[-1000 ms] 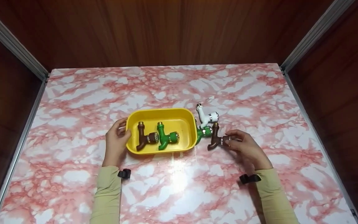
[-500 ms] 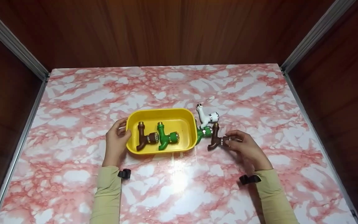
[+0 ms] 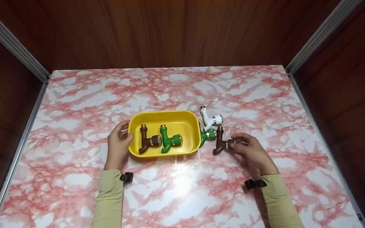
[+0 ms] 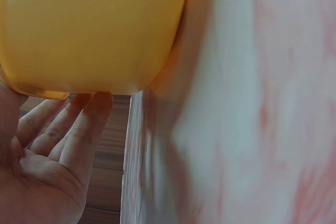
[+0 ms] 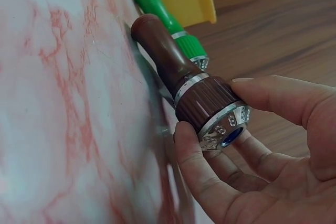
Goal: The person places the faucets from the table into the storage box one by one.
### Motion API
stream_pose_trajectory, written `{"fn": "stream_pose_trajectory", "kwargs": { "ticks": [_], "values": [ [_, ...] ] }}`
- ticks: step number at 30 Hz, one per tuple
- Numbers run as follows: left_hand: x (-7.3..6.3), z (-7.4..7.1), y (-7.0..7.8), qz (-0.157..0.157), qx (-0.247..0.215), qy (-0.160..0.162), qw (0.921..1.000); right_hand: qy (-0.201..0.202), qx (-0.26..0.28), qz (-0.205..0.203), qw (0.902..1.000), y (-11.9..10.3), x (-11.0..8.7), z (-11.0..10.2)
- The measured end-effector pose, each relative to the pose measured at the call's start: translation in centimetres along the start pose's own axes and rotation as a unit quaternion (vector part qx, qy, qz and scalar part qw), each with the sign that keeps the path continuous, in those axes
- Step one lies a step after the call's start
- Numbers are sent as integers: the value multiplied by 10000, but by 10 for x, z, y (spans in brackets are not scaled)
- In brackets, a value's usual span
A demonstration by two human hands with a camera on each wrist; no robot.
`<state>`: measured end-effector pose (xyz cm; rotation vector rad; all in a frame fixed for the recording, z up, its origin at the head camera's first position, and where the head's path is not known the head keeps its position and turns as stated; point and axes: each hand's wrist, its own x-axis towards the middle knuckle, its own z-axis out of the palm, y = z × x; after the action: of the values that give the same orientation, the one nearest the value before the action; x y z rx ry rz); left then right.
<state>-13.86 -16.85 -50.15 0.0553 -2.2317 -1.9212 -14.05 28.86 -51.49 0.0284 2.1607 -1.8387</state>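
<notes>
My right hand (image 3: 252,150) pinches the ribbed knob of a brown tap (image 5: 170,59) between thumb and fingers, just right of the yellow tub (image 3: 163,115). My left hand (image 3: 118,144) holds the tub's left end, thumb at the rim and fingers against the outer wall (image 4: 94,35). Inside the tub lie another brown tap (image 3: 144,141) and a green tap (image 3: 166,139), side by side with brass ends pointing away. A second green tap (image 3: 208,134) sits against the tub's right end, partly hidden by it. Touching or close behind that one is a white tap (image 3: 207,118).
A pink-and-white marbled tabletop (image 3: 182,85) lies under everything. Dark wood-grain panels (image 3: 169,34) with metal edge strips stand behind it and on both sides. Black straps (image 3: 254,183) circle both wrists.
The brown tap in my right hand has shifted very slightly toward me, away from the green tap beside the tub. My left hand and the tub stay where they were.
</notes>
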Motion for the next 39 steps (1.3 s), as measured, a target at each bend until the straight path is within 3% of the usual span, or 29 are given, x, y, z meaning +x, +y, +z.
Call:
{"fn": "stream_pose_trajectory", "kwargs": {
  "ticks": [11, 29, 39],
  "values": [
    [1, 0, -2, 135, -15, -28, 9999, 69, 223, 122, 9997, -6, -5, -1],
    [2, 1, -1, -85, -118, -6, 9999, 191, 325, -82, 9993, -3, -11, -3],
    [1, 0, -1, -34, -83, 9, 10000, 273, 288, -22, 9992, -5, -13, -6]
  ]
}}
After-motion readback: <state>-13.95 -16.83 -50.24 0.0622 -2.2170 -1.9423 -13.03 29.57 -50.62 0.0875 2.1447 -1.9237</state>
